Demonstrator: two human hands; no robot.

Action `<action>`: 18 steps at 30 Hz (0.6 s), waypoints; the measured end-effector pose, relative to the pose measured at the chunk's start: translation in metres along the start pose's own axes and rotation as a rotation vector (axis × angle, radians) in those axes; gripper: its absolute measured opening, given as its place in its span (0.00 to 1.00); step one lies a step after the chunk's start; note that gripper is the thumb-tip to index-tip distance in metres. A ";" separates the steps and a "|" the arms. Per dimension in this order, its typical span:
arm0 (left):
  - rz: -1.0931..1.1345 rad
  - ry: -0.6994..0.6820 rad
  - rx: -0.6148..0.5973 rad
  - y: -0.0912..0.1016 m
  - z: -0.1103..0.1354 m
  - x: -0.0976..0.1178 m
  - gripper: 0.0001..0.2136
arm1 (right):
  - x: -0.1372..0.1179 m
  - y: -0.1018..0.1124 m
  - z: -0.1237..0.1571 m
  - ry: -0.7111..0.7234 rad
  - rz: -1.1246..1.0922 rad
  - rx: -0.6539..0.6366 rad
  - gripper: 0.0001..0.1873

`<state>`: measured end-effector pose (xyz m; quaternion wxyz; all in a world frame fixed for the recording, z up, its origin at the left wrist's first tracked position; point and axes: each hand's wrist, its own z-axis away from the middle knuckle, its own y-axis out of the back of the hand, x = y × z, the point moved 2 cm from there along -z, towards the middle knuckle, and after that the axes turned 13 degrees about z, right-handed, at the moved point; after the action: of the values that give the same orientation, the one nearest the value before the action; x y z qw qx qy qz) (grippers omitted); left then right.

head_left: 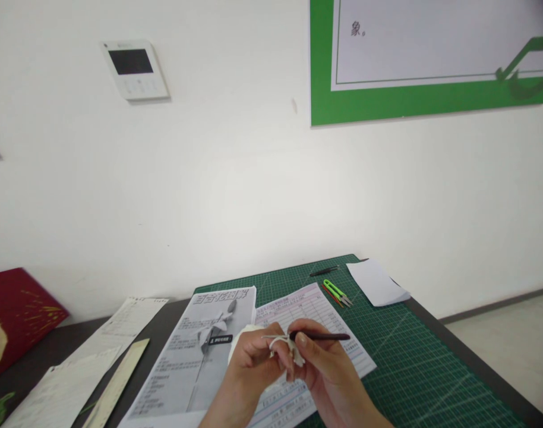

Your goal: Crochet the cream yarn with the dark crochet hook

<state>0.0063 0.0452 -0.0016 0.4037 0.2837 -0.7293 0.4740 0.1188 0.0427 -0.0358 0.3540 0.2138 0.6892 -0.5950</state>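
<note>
Low over the green cutting mat [414, 368], at the near edge of the table [171, 315], the 2 hands meet around a small white paper piece [284, 346]. The left hand [253, 365] is closed, pinching the paper between thumb and fingers. The right hand [327, 371] is closed on a thin dark rod [329, 337], which lies level and points right, its near end against the paper.

The paper looks very light, thin and soft, and probably creases or tears easily. It is best held gently at its edges and folds with the fingertips rather than squeezed. The rod seems stiff and light, and its smooth shaft may be slippery, so a grip near the paper end gives most control.

Under the hands lie a grey printed sheet [195, 362] and a form [307, 306]. Green snips [336, 291] lie further back on the mat.
</note>
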 end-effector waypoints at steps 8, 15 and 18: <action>0.043 0.089 -0.013 -0.005 0.000 -0.002 0.05 | -0.004 0.002 -0.003 0.014 -0.012 0.033 0.10; -0.048 0.332 -0.061 0.004 -0.003 -0.003 0.10 | -0.020 0.004 -0.002 0.107 0.043 0.092 0.10; -0.081 0.356 -0.072 0.014 -0.003 -0.003 0.10 | -0.022 0.006 -0.003 0.093 0.038 0.060 0.10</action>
<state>-0.0020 0.0529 -0.0100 0.5550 0.2098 -0.6507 0.4739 0.1366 0.0499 -0.0233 0.3263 0.2645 0.6826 -0.5980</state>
